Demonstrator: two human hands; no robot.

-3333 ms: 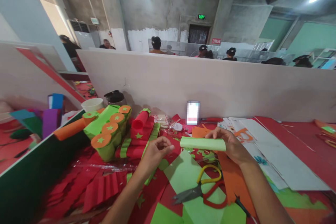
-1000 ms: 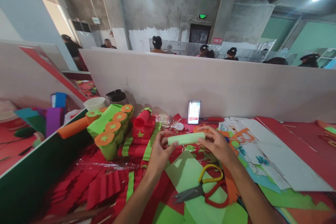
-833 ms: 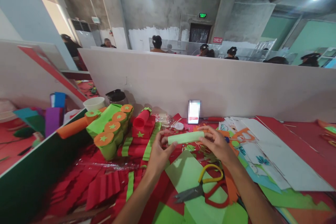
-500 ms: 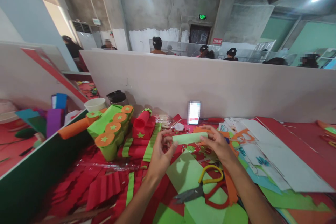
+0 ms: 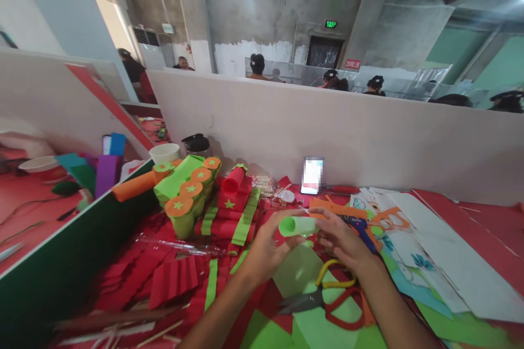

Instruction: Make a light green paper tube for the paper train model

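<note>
Both my hands hold a rolled tube of light green paper [image 5: 295, 226] above the table. My left hand [image 5: 267, 248] curls its fingers around the tube's near open end. My right hand [image 5: 343, 240] grips the far part of the tube with fingers closed over it. Below them lie scissors [image 5: 323, 299] with yellow and red handles on a green sheet [image 5: 303, 278]. A blue tool [image 5: 361, 227] lies just beyond my right hand.
Finished green paper cylinders with orange star tops [image 5: 189, 195] and red rolls with green stripes [image 5: 229, 204] stand at left. A phone [image 5: 312, 175] leans on the white partition [image 5: 347, 136]. White printed sheets [image 5: 434, 256] lie at right. Folded red paper [image 5: 172, 283] covers the front left. People sit beyond the partition.
My right hand first held the tube alone. My left hand joined it, and the tube turned so its open end now faces me. The camera view shifted left.
</note>
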